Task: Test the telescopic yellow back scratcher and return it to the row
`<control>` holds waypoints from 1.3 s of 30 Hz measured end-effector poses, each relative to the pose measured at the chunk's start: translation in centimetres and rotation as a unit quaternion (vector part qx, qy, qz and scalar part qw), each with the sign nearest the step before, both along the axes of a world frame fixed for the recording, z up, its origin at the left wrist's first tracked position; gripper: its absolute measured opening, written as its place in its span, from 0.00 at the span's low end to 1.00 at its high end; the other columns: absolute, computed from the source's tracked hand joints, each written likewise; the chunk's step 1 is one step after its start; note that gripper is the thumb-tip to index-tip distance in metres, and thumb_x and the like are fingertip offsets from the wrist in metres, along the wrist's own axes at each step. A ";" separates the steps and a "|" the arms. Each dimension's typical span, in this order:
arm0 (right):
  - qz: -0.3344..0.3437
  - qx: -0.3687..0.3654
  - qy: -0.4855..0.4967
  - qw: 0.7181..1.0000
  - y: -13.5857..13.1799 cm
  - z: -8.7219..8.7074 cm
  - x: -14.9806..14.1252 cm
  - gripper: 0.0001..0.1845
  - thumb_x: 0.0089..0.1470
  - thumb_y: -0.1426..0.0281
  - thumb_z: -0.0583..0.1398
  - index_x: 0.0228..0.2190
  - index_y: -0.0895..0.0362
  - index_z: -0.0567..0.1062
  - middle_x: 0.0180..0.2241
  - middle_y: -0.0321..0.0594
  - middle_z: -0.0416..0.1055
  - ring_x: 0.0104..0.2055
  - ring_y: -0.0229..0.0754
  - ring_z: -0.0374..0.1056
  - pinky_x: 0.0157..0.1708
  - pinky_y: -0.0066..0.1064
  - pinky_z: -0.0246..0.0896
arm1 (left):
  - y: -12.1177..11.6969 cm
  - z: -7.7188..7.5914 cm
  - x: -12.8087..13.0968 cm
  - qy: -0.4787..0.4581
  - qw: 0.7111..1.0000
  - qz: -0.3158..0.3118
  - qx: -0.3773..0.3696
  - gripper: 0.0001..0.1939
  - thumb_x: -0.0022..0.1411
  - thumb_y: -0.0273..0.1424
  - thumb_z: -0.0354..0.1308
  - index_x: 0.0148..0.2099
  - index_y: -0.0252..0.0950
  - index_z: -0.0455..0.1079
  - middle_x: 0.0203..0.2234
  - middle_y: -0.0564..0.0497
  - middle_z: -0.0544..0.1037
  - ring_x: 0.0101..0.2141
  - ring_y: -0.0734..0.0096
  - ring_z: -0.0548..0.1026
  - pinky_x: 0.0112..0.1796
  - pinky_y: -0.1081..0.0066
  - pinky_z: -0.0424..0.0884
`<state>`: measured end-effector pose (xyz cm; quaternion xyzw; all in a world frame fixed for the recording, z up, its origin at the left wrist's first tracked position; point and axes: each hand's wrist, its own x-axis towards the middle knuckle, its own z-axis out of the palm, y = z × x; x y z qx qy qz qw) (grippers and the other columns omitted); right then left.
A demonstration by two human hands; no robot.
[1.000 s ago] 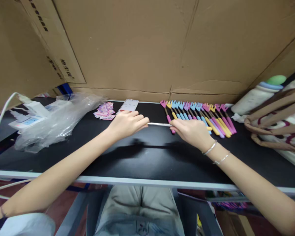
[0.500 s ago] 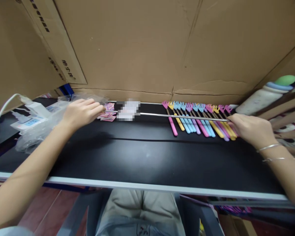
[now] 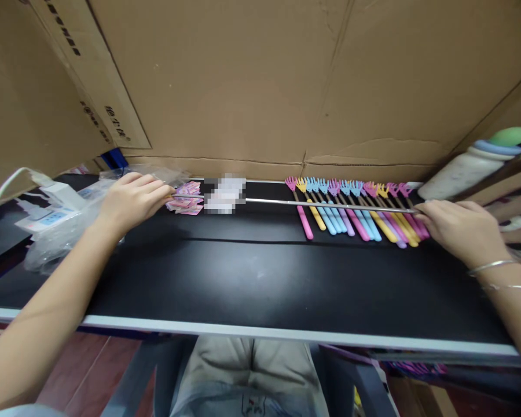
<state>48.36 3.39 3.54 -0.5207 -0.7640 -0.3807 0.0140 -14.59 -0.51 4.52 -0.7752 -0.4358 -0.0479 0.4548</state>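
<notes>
A thin metal rod, the stretched-out shaft of a telescopic back scratcher, runs nearly level above the black table. My left hand is closed round its left end, and my right hand grips the right end. Both ends are hidden in my fingers. Behind and below the shaft lies a row of several back scratchers with hand-shaped heads and pink, yellow, blue and purple handles. Small pink printed cards lie just right of my left hand, beside a blurred-out white item.
Clear plastic bags and a white power strip with a plug sit at the left. A white bottle with a green top leans at the right. Cardboard walls the table's back. The table's pale front edge is near my lap.
My hands have moved farther apart, left hand to the left and right hand to the right. The visible metal shaft between them is longer. The row of back scratchers stays put.
</notes>
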 end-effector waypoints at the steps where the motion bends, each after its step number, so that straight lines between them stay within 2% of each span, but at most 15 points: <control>1: 0.010 -0.001 -0.006 1.000 0.0 -0.2 -0.1 0.13 0.59 0.66 0.53 0.34 0.60 0.75 0.31 0.48 0.75 0.32 0.43 0.66 0.35 0.31 0.51 | 0.0 -0.1 0.0 -0.005 1.000 0.005 -0.010 0.17 0.70 0.34 0.42 0.36 0.37 0.70 0.29 0.52 0.77 0.34 0.69 0.68 0.39 0.70 0.59; 5: 0.052 0.006 -0.030 0.998 0.2 -0.6 -0.4 0.15 0.61 0.66 0.50 0.32 0.59 0.73 0.28 0.46 0.74 0.31 0.44 0.66 0.36 0.31 0.51 | 0.4 -0.7 0.2 -0.009 0.999 0.012 -0.052 0.17 0.70 0.33 0.40 0.41 0.36 0.70 0.33 0.50 0.78 0.36 0.67 0.70 0.42 0.69 0.59; 9: 0.096 0.022 -0.056 0.994 0.4 -0.9 -0.6 0.15 0.61 0.68 0.49 0.30 0.60 0.72 0.25 0.45 0.71 0.29 0.44 0.65 0.34 0.31 0.51 | 0.7 -1.0 0.7 -0.008 0.996 0.016 -0.085 0.17 0.69 0.30 0.39 0.41 0.35 0.70 0.33 0.49 0.78 0.36 0.67 0.69 0.43 0.70 0.60; 12: 0.093 0.024 -0.063 0.993 0.7 -0.9 -0.8 0.15 0.60 0.69 0.49 0.29 0.60 0.72 0.24 0.45 0.71 0.28 0.44 0.65 0.32 0.32 0.51 | 0.8 -1.0 1.0 -0.001 0.996 0.019 -0.090 0.16 0.69 0.28 0.39 0.40 0.33 0.69 0.32 0.48 0.77 0.36 0.66 0.70 0.42 0.69 0.60; 16: 0.073 -0.030 -0.051 0.996 0.9 -0.7 -1.3 0.12 0.58 0.71 0.51 0.30 0.61 0.73 0.26 0.46 0.73 0.30 0.44 0.67 0.33 0.31 0.51 | 0.9 -0.9 0.7 0.017 0.997 0.026 -0.073 0.15 0.69 0.27 0.40 0.38 0.34 0.67 0.29 0.49 0.76 0.34 0.67 0.70 0.41 0.70 0.61; 19: 0.065 -0.049 -0.032 0.996 0.7 -0.2 -2.5 0.10 0.57 0.71 0.53 0.32 0.62 0.74 0.28 0.48 0.75 0.31 0.44 0.67 0.33 0.31 0.51 | 1.1 -1.0 1.1 0.032 0.998 -0.008 -0.048 0.14 0.68 0.26 0.41 0.35 0.35 0.67 0.26 0.51 0.75 0.31 0.69 0.71 0.38 0.71 0.62; 22: 0.100 -0.055 -0.014 0.993 0.1 0.2 -5.6 0.10 0.58 0.70 0.54 0.30 0.61 0.74 0.28 0.47 0.75 0.31 0.43 0.67 0.34 0.31 0.51 | 1.4 -1.1 3.6 0.005 0.997 -0.070 -0.028 0.15 0.68 0.28 0.43 0.31 0.36 0.67 0.23 0.52 0.74 0.26 0.70 0.71 0.33 0.71 0.62; 24: 0.157 -0.049 0.000 0.986 -0.5 0.1 -8.8 0.11 0.60 0.72 0.52 0.30 0.60 0.73 0.29 0.45 0.75 0.30 0.41 0.66 0.36 0.30 0.50 | 1.4 -1.2 6.5 -0.017 0.993 -0.119 -0.021 0.14 0.68 0.30 0.45 0.30 0.37 0.66 0.23 0.52 0.75 0.26 0.70 0.72 0.32 0.71 0.62; 27: 0.261 -0.035 0.031 0.964 -2.1 -0.3 -14.1 0.14 0.62 0.71 0.50 0.28 0.59 0.71 0.23 0.39 0.71 0.25 0.38 0.62 0.33 0.29 0.49 | 0.5 -1.0 11.7 -0.028 0.982 -0.187 -0.006 0.13 0.68 0.30 0.47 0.30 0.36 0.65 0.21 0.53 0.74 0.24 0.71 0.72 0.29 0.71 0.61; 31: 0.302 -0.028 0.097 0.948 -4.7 -0.7 -19.6 0.16 0.64 0.68 0.49 0.26 0.58 0.70 0.21 0.37 0.69 0.23 0.37 0.61 0.29 0.29 0.47 | -1.6 -1.0 17.3 -0.047 0.976 -0.210 -0.029 0.13 0.67 0.28 0.47 0.29 0.36 0.62 0.17 0.54 0.69 0.21 0.71 0.70 0.27 0.71 0.59; 34: 0.307 -0.043 0.098 0.946 -6.0 -0.6 -21.8 0.16 0.64 0.68 0.48 0.27 0.57 0.69 0.21 0.37 0.69 0.23 0.37 0.61 0.28 0.29 0.46 | -2.6 -1.5 19.3 -0.072 0.971 -0.225 -0.044 0.12 0.67 0.27 0.47 0.28 0.36 0.61 0.16 0.55 0.67 0.19 0.72 0.68 0.25 0.70 0.57; 39: 0.288 -0.057 0.096 0.951 -6.1 -0.6 -23.0 0.15 0.63 0.68 0.49 0.27 0.57 0.69 0.22 0.37 0.70 0.23 0.38 0.62 0.27 0.30 0.45 | -2.7 -2.1 19.5 -0.088 0.972 -0.210 -0.059 0.11 0.66 0.26 0.48 0.29 0.36 0.60 0.16 0.55 0.68 0.20 0.71 0.69 0.25 0.70 0.56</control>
